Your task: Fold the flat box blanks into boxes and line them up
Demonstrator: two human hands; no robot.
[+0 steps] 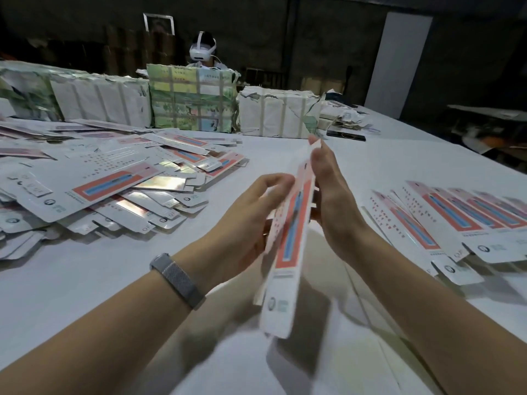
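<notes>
Both hands hold one long box blank point(288, 238) on edge above the middle of the white worktop point(356, 166). The left hand point(245, 223) curls its grip around it from 9 o'clock. The right hand point(333, 201) presses flat against it from 3 o'clock. A loose heap of blanks point(108, 189) lies at 10 o'clock. A neat row of boxes point(456, 220) lies at 3 o'clock.
</notes>
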